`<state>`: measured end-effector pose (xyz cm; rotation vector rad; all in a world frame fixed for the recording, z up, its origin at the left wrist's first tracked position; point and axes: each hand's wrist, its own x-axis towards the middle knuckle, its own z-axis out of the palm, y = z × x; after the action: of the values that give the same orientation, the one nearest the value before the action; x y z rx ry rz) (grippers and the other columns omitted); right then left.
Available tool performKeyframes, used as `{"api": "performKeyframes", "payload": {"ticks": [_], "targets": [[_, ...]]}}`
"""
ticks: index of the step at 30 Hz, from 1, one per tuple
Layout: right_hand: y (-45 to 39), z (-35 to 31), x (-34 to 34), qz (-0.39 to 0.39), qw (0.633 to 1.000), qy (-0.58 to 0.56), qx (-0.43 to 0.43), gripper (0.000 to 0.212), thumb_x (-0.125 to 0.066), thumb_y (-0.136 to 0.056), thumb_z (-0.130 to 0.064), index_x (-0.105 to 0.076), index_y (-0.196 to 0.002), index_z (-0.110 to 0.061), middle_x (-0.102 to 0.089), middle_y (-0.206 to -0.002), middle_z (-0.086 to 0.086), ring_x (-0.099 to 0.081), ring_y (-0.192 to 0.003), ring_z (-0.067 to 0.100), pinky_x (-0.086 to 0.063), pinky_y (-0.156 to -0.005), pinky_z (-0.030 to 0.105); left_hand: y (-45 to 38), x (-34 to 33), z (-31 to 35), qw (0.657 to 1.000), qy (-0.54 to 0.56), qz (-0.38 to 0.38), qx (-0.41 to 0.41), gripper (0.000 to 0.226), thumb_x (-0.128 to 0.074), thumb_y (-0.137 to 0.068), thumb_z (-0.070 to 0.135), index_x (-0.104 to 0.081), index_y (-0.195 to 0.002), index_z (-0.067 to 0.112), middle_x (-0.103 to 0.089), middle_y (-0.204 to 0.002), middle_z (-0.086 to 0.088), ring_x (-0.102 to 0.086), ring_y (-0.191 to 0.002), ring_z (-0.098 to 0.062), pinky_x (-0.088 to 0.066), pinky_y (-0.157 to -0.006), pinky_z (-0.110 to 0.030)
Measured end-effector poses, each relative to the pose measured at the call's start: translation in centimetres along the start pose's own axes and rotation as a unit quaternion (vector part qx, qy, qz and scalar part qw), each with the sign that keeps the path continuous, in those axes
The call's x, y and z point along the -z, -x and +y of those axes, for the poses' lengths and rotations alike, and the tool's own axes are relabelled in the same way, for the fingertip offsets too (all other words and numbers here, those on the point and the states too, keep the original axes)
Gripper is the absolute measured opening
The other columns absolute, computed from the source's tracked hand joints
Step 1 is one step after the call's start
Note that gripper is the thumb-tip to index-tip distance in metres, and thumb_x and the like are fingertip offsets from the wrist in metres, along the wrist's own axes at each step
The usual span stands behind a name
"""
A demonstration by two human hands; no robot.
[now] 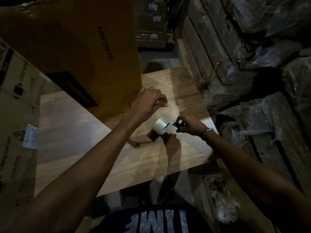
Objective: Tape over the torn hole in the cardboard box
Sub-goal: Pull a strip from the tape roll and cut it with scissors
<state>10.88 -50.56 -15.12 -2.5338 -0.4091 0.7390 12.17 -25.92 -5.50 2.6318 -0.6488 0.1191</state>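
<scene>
A tall brown cardboard box printed "CEILING FAN" stands on the wooden table; I cannot make out the torn hole. A roll of clear tape hangs or rests just above the tabletop, right of the box's near corner. My left hand is raised beside the box with its fingertips pinched, apparently on the pulled-out tape strip. My right hand grips small blue-handled scissors, their blades at the strip next to the roll.
More printed cartons are stacked against the table's left side. Plastic-wrapped bundles are piled along the right. Labelled boxes stand at the back. The table's near edge is close to my body.
</scene>
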Motion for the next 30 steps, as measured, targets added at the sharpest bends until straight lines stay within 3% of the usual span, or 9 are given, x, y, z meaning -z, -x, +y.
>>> {"api": "performKeyframes", "payload": {"ticks": [3,6,7,10,12,15,19,25,30], "targets": [[-0.2,0.4,0.6,-0.061,0.992,-0.101,-0.039,0.032,-0.077,-0.092,0.003,-0.071,-0.123,0.009,-0.077,-0.111,0.030,-0.076,-0.092,0.035,-0.063,-0.078,0.029,0.1,0.3,-0.1,1.000,0.010,0.006,0.009,0.014,-0.071,-0.096,0.036,-0.078,-0.101,0.025,-0.073,-0.097,0.006,-0.060,-0.097,-0.017,-0.028,-0.083,-0.032],[0.0,0.7,1.1,-0.101,0.974,-0.180,-0.092,0.040,-0.063,-0.099,0.010,-0.061,-0.139,0.011,-0.068,-0.128,0.037,-0.070,-0.115,0.044,-0.055,-0.109,0.049,0.5,0.3,-0.5,0.999,0.028,0.010,0.021,0.014,-0.072,-0.095,0.036,-0.079,-0.100,0.024,-0.072,-0.095,0.007,-0.060,-0.095,-0.015,-0.028,-0.082,-0.031],[0.0,0.9,1.1,-0.103,0.970,-0.192,-0.104,0.040,-0.059,-0.101,0.011,-0.058,-0.141,0.012,-0.066,-0.130,0.039,-0.068,-0.120,0.049,-0.051,-0.113,0.054,0.6,0.2,-0.6,0.999,0.033,0.009,0.027,0.014,-0.072,-0.095,0.036,-0.079,-0.100,0.024,-0.072,-0.095,0.006,-0.060,-0.094,-0.016,-0.030,-0.082,-0.032],[0.1,0.9,0.7,-0.070,0.961,-0.228,-0.140,0.038,-0.046,-0.107,0.003,-0.057,-0.142,0.010,-0.064,-0.129,0.036,-0.068,-0.110,0.043,-0.052,-0.112,0.055,1.1,-0.1,-0.9,0.998,0.049,0.011,0.039,0.014,-0.074,-0.093,0.036,-0.079,-0.098,0.024,-0.072,-0.093,0.006,-0.061,-0.093,-0.017,-0.038,-0.087,-0.038],[0.1,0.6,0.3,-0.047,0.962,-0.225,-0.151,0.037,-0.052,-0.109,-0.011,-0.060,-0.142,0.002,-0.064,-0.127,0.028,-0.065,-0.103,0.033,-0.054,-0.104,0.046,1.4,-0.4,-1.1,0.997,0.062,0.017,0.048,0.013,-0.076,-0.092,0.036,-0.078,-0.096,0.024,-0.072,-0.092,0.007,-0.061,-0.090,-0.017,-0.041,-0.087,-0.041],[0.0,0.1,-0.1,-0.030,0.980,-0.144,-0.137,0.042,-0.066,-0.104,-0.018,-0.060,-0.143,-0.005,-0.064,-0.132,0.019,-0.065,-0.115,0.034,-0.052,-0.100,0.040,1.5,-0.9,-1.3,0.991,0.104,0.015,0.077,0.012,-0.078,-0.089,0.036,-0.079,-0.093,0.025,-0.072,-0.089,0.009,-0.061,-0.086,-0.013,-0.047,-0.085,-0.043],[0.0,0.0,-1.0,0.019,0.984,-0.096,-0.151,0.038,-0.060,-0.105,-0.010,-0.061,-0.143,-0.003,-0.067,-0.136,0.024,-0.063,-0.126,0.039,-0.050,-0.102,0.042,1.9,-1.5,-1.4,0.978,0.165,0.045,0.120,0.012,-0.081,-0.087,0.035,-0.081,-0.090,0.024,-0.075,-0.087,0.010,-0.062,-0.079,-0.004,-0.051,-0.070,-0.033],[-0.2,0.1,-1.7,0.017,0.982,-0.074,-0.175,0.044,-0.061,-0.106,-0.016,-0.054,-0.146,0.000,-0.062,-0.143,0.026,-0.059,-0.132,0.043,-0.049,-0.108,0.047,2.6,-1.7,-1.8,0.925,0.277,0.102,0.240,0.010,-0.083,-0.086,0.032,-0.082,-0.085,0.022,-0.076,-0.081,0.008,-0.068,-0.077,-0.011,-0.052,-0.066,-0.029],[-0.1,-0.2,-1.4,0.015,0.981,-0.054,-0.186,0.053,-0.063,-0.104,-0.016,-0.047,-0.152,-0.001,-0.057,-0.150,0.023,-0.054,-0.139,0.040,-0.047,-0.110,0.041,3.2,-0.7,-1.9,0.881,0.369,0.144,0.257,0.009,-0.083,-0.086,0.028,-0.079,-0.080,0.033,-0.076,-0.075,0.016,-0.068,-0.072,-0.004,-0.048,-0.064,-0.016]]}}
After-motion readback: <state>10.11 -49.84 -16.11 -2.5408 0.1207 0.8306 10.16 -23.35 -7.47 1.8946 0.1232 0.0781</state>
